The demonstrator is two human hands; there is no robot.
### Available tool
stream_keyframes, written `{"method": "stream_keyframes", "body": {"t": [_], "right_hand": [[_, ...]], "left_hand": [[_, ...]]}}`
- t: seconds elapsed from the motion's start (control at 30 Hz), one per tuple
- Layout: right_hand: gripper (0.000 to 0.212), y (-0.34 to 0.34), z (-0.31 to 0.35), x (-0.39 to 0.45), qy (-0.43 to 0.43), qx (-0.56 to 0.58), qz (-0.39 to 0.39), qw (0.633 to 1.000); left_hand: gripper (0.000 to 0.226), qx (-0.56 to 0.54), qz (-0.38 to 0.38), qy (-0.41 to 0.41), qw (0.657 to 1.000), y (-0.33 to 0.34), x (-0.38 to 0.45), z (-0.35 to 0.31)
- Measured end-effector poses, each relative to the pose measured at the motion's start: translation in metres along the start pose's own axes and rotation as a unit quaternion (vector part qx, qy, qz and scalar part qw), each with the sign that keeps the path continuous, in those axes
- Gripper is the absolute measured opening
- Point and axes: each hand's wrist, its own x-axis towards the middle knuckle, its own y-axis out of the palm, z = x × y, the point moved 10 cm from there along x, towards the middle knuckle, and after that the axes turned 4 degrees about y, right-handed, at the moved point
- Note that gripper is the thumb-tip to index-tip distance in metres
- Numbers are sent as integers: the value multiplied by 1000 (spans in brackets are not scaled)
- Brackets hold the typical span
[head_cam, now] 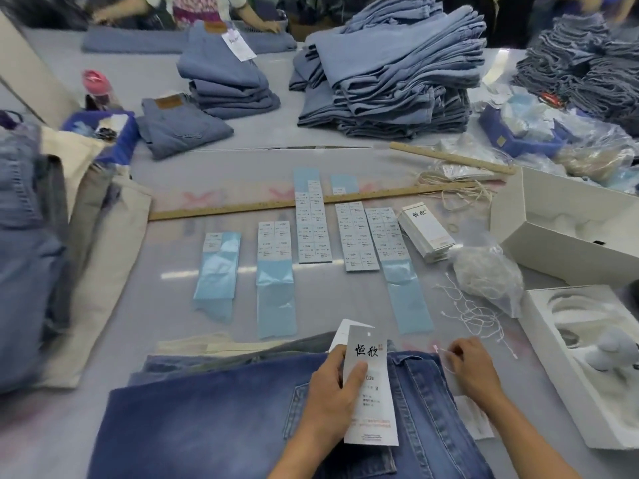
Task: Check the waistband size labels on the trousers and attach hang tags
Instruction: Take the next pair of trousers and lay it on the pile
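Dark blue jeans [224, 416] lie flat on the table in front of me, waistband at the far edge. My left hand [332, 388] grips a long white hang tag [371, 406] with black characters, held upright over the jeans, a second card behind it. Beside the waistband's right end, my right hand [470, 366] pinches a thin white string fastener [446, 354]. More loose strings [477, 312] lie just beyond it. Several sticker sheets on light-blue backing [311, 229] lie in rows further out. A stack of hang tags [427, 229] sits to their right.
Two wooden rulers [276, 203] cross the table's middle. White boxes [567, 229] and a plastic bag of strings [487, 271] stand at the right. Folded jeans piles [390, 74] fill the far side, where other people work. Trousers and cloth [31, 236] are heaped at the left.
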Motion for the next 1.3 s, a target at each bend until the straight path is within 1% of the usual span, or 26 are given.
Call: {"method": "stream_keyframes", "body": {"t": [0.07,0.17,0.23,0.3,0.37,0.43,0.5,0.57,0.63,0.7,0.73,0.8,0.83,0.93,1.0,1.13,1.3], "right_hand": [[24,-4,5,2,11,10,-6,1000],[20,-29,28,-1,18,114,-46,992],[18,-50,59,-9,-14,180,-63,982],[19,-66,98,-20,-57,254,-38,965],[24,-79,138,-35,-104,318,-9,943],[23,-89,175,-53,-139,350,10,926],[22,-92,207,-77,-168,370,27,913],[21,-89,234,-101,-193,376,42,905],[18,-81,255,-122,-213,360,59,906],[18,-70,265,-138,-224,339,62,912],[16,-65,266,-145,-223,332,58,915],[15,-57,267,-156,-214,316,38,924],[17,-56,267,-161,-217,301,23,929],[22,-56,269,-168,-222,288,1,932],[21,-57,270,-169,-222,293,10,930],[18,-61,281,-180,-261,249,-5,933],[11,-53,284,-188,-248,262,2,933]], "left_hand": [[16,8,-3,7,1000,-2,0,1],[17,15,-12,9,1000,-3,0,-3],[17,8,-26,-6,1000,-6,2,-4],[15,9,-40,-16,999,-8,4,-8],[12,5,-42,-9,999,-7,5,-20],[9,-15,-47,-3,999,-9,4,-32],[22,-16,-60,9,998,-16,5,-43],[32,10,-78,32,996,-25,6,-54],[34,20,-99,67,993,-33,2,-66],[29,18,-111,93,989,-41,-4,-76],[23,8,-113,99,989,-43,-8,-79],[8,-24,-123,99,987,-51,-15,-79],[6,-42,-130,96,986,-55,-19,-79],[11,-83,-133,90,983,-66,-27,-81],[6,-96,-136,90,982,-71,-30,-83],[15,-104,-136,90,981,-76,-32,-81],[15,-90,-121,94,984,-75,-35,-81]]}}
